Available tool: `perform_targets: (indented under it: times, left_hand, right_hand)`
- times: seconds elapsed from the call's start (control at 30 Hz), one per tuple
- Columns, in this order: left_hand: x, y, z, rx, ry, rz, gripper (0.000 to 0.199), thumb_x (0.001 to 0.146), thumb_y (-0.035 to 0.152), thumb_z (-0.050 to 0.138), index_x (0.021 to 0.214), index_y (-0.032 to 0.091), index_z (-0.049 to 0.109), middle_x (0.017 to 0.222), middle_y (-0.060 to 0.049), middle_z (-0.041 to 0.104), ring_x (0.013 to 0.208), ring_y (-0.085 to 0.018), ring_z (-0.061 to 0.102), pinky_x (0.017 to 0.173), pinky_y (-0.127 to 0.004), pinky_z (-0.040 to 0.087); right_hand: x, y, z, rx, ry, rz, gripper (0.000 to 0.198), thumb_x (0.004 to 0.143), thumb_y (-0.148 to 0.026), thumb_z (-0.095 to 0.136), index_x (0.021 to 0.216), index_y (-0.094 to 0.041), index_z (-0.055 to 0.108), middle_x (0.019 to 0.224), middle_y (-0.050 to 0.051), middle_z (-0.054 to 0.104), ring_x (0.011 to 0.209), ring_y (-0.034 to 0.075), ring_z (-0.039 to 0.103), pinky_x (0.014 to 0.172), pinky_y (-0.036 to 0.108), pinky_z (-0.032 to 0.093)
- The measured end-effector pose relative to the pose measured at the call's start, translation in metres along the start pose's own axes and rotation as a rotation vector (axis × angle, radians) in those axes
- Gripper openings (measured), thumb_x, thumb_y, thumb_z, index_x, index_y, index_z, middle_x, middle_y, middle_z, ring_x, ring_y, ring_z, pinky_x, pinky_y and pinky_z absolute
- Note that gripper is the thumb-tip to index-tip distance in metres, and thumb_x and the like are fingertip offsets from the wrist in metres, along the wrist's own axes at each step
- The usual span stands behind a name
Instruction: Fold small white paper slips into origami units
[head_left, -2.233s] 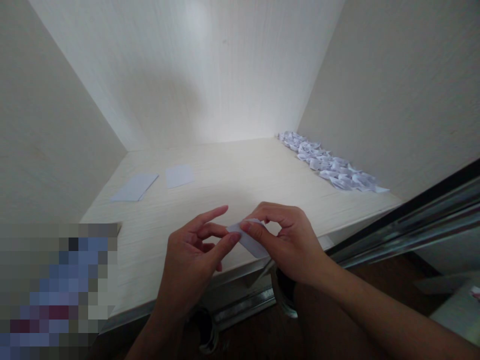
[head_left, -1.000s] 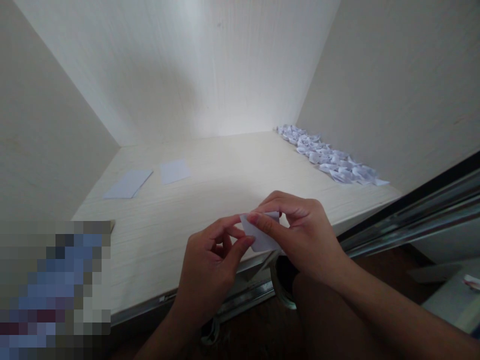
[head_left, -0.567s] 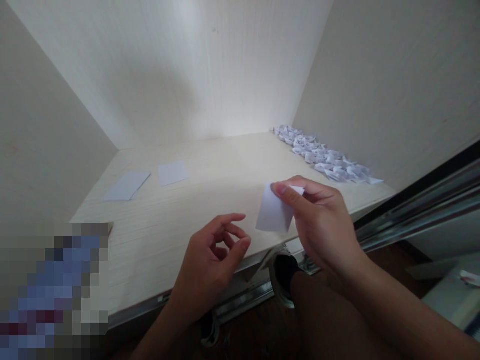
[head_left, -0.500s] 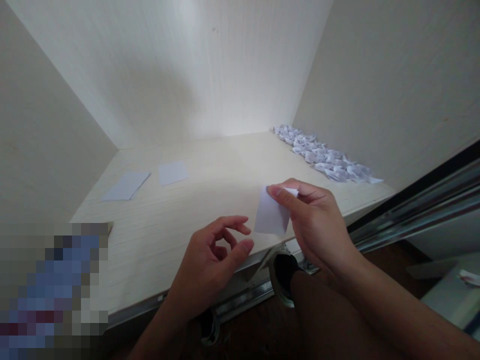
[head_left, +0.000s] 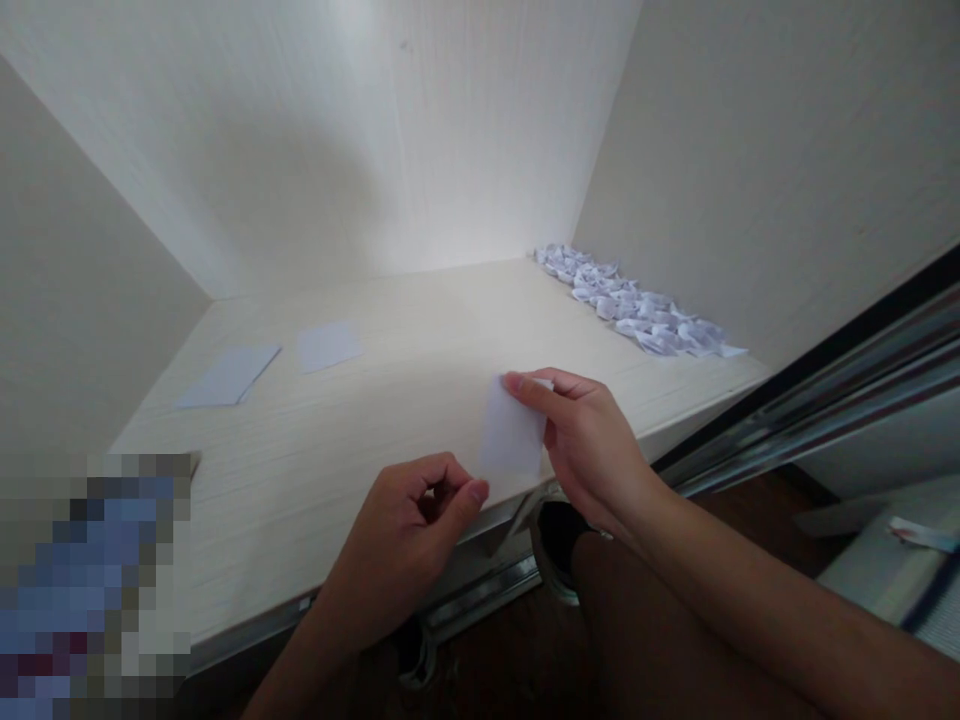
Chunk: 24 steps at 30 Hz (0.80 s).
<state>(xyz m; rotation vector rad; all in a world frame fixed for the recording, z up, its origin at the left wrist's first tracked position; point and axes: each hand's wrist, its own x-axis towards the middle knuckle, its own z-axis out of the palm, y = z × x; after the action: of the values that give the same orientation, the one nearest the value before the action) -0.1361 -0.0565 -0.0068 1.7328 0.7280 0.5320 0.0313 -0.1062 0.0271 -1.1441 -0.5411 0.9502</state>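
Note:
A small white sheet of paper hangs upright over the front of a pale wooden shelf. My right hand is closed on its upper edge, with the thumb on the near face and the fingers behind. At the lower left corner of the sheet, the thumb and forefinger of my left hand are pinched together on the paper. The curled fingers partly hide that corner.
On the shelf's left lie a stack of white paper and a separate white sheet. Along the right wall runs a pile of small folded paper pieces. Metal sliding rails edge the front right. A pixelated object fills the lower left.
My left hand has gone from open, fingers apart, to a pinch at the sheet's lower corner. The right hand keeps its grip, and the view has shifted slightly.

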Motion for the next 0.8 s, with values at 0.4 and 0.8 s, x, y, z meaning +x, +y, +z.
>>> perform_targets:
  times: [0.4, 0.8]
  left_hand:
    - [0.0, -0.002, -0.001, -0.464, 0.071, -0.027, 0.037, 0.093, 0.055, 0.065, 0.098, 0.018, 0.067, 0.063, -0.001, 0.07, 0.048, -0.014, 0.063, 0.047, -0.023, 0.053]
    - [0.002, -0.005, -0.004, -0.717, 0.223, 0.03, 0.03, 0.077, 0.026, 0.088, 0.098, 0.02, 0.068, 0.076, 0.002, 0.076, 0.061, -0.009, 0.069, 0.057, -0.016, 0.058]
  right_hand:
    - [-0.006, 0.001, -0.008, -0.458, -0.156, -0.789, 0.008, 0.081, -0.021, 0.081, 0.08, -0.028, 0.081, 0.082, 0.001, 0.066, 0.078, 0.015, 0.06, 0.069, 0.031, 0.05]
    - [-0.015, 0.019, -0.029, -0.95, -0.214, -1.108, 0.04, 0.081, -0.032, 0.085, 0.119, -0.035, 0.072, 0.104, 0.004, 0.073, 0.097, 0.025, 0.067, 0.082, 0.039, 0.058]
